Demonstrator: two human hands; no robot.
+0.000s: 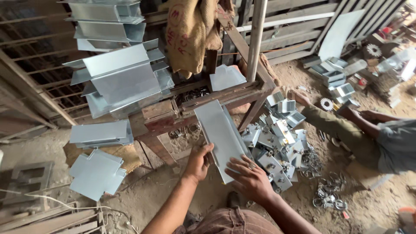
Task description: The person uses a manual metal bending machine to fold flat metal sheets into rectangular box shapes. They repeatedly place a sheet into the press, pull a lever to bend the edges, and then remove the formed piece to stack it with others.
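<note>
I see my left hand (198, 161) gripping the near left edge of a folded sheet-metal panel (219, 132), fingers curled around it; my right hand (250, 177) lies flat with spread fingers on the panel's near right corner, a ring showing on one finger; both hands are on the panel, the left closed on it, the right pressing rather than clasping. The panel is grey, long and slightly bent along its length; its far end leans against the front rail of a rough wooden bench (225, 93), its near end sits low between my hands, above the dirt floor (151, 186).

On the bench's left side stands a stack of larger folded metal pieces (121, 78); a burlap sack (190, 30) hangs above the bench; a pale upright pole (256, 39) rises from its right end. Just right of the panel lies a heap of small metal boxes (277, 138), with metal rings (327, 195) scattered on the floor beyond it. To my left, flat metal blanks (97, 173) lie on the floor. At the right, another person (368, 130) sits on the ground, one arm reaching toward the heap.
</note>
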